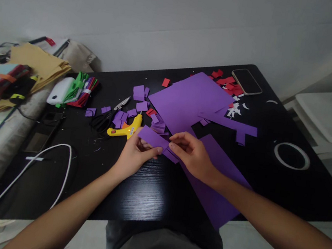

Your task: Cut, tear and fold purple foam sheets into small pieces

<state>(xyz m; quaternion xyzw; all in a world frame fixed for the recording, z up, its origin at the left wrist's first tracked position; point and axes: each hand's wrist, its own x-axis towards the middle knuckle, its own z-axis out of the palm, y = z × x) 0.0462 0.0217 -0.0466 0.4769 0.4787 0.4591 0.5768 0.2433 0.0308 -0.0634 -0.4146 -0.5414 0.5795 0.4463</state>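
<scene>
My left hand [139,151] is closed on a purple paper strip [153,138], thumb on top near its right end. My right hand [191,155] is at the strip's right end, with thumb and index finger pinched together there; the fingertips partly hide the paper between them. A smaller folded purple piece [171,156] shows just below the strip, between the hands. Behind my left hand lies a yellow glue gun [125,130], beside black-handled scissors [115,111]. Large purple sheets [191,99] lie behind and under my right hand.
Small purple pieces [138,92] lie around the scissors. Red scraps [229,82], white scraps and a phone [246,82] are at the back right. A tape ring [291,156] lies at the right. A white cable [68,168] crosses the left side of the black table [139,203].
</scene>
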